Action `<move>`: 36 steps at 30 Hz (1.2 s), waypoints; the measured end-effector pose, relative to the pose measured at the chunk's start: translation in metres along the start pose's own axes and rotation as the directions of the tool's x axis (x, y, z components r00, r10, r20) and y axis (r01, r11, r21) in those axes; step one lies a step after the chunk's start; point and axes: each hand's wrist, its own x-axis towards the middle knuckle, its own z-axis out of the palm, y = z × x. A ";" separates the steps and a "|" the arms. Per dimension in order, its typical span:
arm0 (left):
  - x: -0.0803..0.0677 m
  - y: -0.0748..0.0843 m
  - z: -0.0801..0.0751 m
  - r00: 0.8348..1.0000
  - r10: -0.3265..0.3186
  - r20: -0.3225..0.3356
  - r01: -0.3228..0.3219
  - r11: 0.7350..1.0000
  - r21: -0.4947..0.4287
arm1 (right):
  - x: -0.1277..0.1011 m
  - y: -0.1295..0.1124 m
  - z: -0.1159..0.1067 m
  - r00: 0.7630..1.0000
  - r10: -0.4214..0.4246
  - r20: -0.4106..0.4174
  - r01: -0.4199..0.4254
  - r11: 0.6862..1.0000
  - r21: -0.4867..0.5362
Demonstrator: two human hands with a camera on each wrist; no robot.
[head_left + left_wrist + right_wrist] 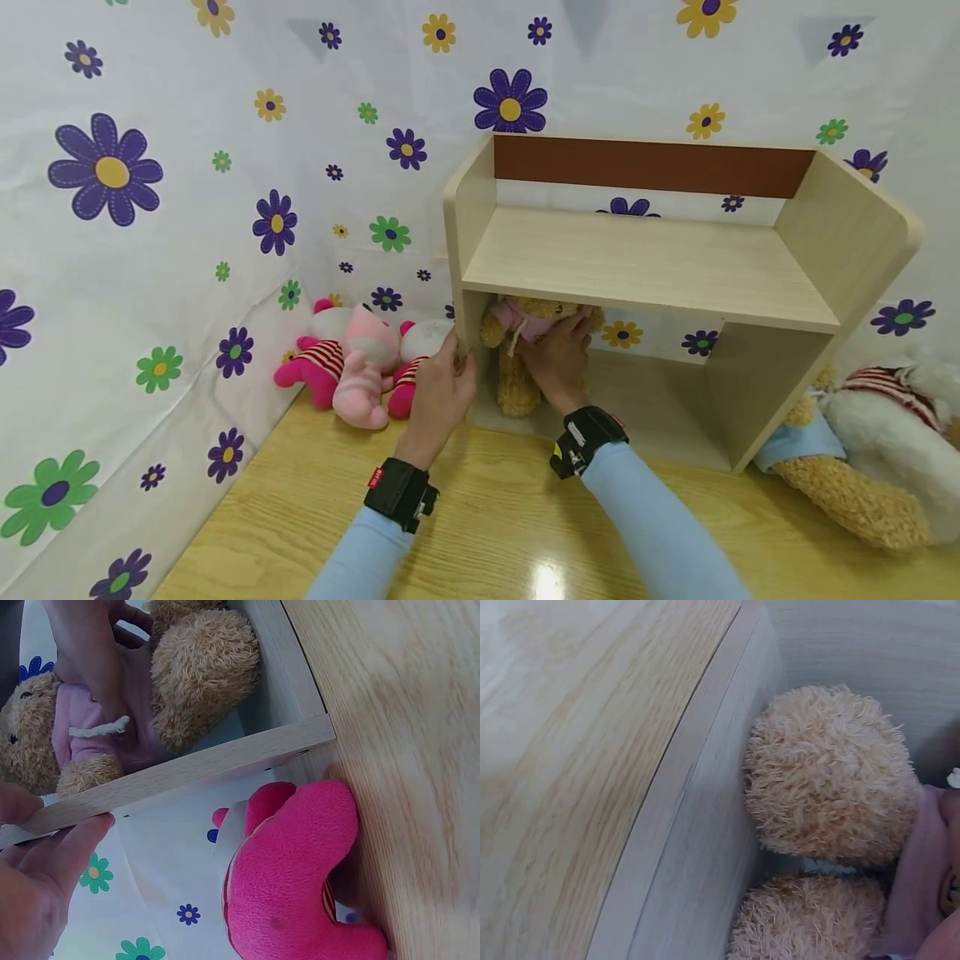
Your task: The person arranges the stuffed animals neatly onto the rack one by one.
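A tan teddy bear (517, 390) in a pink hooded top sits in the lower left compartment of the light wooden shelf (645, 250). My right hand (558, 360) holds the bear round its body, over the pink top. With my left hand (440, 396) I grip the front edge of the shelf's left side panel (187, 769), thumb on the inner face and fingers on the outer. In the right wrist view the bear's fuzzy feet (829, 776) rest close to the compartment floor. The upper board partly hides the bear's head in the head view.
Several pink and white plush toys (367, 367) lean against the flowered wall left of the shelf. On its right lie a teddy in a blue top (798, 442) and a white plush toy (885, 433). The wooden table (300, 517) runs under everything.
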 end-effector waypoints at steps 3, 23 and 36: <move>0.000 0.000 0.000 1.000 -0.009 0.003 0.009 1.000 -0.004 | -0.005 0.004 -0.008 0.998 -0.049 0.047 0.048 0.999 0.010; -0.003 -0.001 0.001 1.000 -0.025 0.001 0.025 1.000 -0.006 | -0.062 0.030 -0.034 0.852 -0.431 0.296 0.507 0.820 -0.264; -0.002 0.003 0.001 0.999 -0.035 0.001 0.035 0.999 -0.001 | -0.073 0.030 -0.023 0.749 -0.575 0.330 0.660 0.597 -0.457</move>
